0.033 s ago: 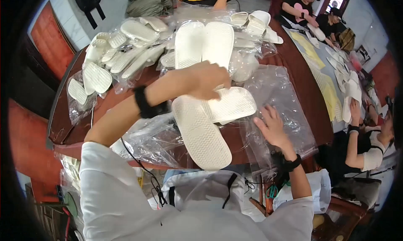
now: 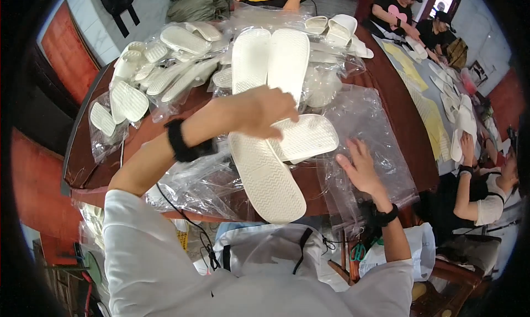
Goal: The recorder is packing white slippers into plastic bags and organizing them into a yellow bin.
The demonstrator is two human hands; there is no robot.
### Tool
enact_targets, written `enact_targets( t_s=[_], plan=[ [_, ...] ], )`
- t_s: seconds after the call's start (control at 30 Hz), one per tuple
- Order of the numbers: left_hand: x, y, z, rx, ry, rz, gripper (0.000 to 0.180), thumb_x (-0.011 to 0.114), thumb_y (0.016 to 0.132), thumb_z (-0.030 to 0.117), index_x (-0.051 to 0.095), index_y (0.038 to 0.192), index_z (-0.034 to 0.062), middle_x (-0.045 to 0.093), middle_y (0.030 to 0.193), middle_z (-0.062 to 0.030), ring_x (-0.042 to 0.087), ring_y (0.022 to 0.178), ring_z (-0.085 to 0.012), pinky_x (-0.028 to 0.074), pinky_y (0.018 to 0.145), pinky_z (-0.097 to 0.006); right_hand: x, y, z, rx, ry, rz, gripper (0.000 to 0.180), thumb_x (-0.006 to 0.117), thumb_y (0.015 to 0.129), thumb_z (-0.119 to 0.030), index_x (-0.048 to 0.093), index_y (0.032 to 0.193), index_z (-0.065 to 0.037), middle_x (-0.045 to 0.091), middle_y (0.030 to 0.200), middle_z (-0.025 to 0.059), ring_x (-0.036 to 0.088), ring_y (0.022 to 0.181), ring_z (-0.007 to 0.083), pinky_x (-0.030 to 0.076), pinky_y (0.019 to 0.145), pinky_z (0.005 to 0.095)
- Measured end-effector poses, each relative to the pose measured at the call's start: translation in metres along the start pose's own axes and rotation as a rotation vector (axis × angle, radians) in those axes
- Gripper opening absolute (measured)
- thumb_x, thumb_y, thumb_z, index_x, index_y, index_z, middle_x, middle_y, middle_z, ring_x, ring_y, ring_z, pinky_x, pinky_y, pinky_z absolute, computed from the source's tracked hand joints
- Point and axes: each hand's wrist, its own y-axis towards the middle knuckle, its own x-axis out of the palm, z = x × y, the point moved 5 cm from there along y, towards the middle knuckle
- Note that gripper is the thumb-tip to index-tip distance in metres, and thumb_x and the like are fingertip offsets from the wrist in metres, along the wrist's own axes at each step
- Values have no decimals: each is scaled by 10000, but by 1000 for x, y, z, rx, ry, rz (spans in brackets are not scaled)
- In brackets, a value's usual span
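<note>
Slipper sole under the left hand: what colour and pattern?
Off-white slipper, zigzag ribbed tread; head view.

left hand (image 2: 259, 111) hides where the two white slippers (image 2: 276, 151) overlap.

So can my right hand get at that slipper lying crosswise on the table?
Probably yes: the right hand rests on a clear plastic bag just beside the crosswise slipper, with nothing between them, though the left hand covers its far end.
</note>
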Motion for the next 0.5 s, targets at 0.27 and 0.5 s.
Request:
enact_targets(
  t_s=[0.27,0.5],
  plan=[
    [76,-80,32,102,199,108,1013,867,492,219,412,1389,103,355,1426,-222,363,1296,-404,329,1071,-459,-64,-21,-101,-292,143,174,334,612,820,-36,537,1143,2,507,1162,165,510,1051,351,428,872,427],
    [108,-63,20,175,503,280,641,590,772,110,386,1370,8,456,1275,-153,409,1237,-329,327,1041,-446,-30,6,-121,-520,-361,254,436,572,731,82,565,1154,-22,550,1102,127,528,1005,334,447,841,420]
  ],
)
